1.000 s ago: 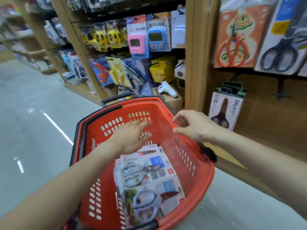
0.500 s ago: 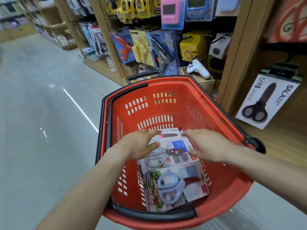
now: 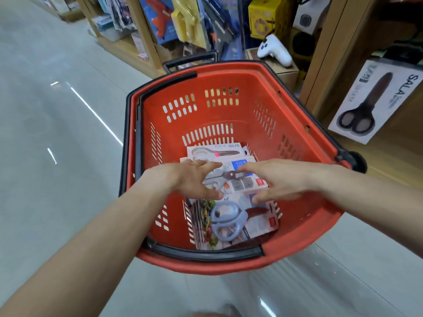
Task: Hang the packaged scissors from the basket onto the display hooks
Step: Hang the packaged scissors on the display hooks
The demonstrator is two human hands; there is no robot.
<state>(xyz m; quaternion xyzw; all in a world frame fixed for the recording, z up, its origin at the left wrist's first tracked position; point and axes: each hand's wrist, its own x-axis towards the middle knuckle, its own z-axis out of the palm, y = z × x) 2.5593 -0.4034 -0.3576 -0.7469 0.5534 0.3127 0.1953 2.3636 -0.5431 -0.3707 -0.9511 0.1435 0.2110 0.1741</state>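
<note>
Three carded scissor packs lie flat and overlapping on the floor of the red slotted basket: a blue-handled pair nearest, a grey-handled pack in the middle, and a white-handled pack farthest

there's a white game controller sitting on a cardboard box, yellow boxes on the wooden shelf behind it, shiny grey floor on the left

One red basket holds at least three scissors packs, overlapped so the exact number is unclear. Two hands reach in. At three o'clock, one boxed scissors; at one o'clock, one white controller.
</note>
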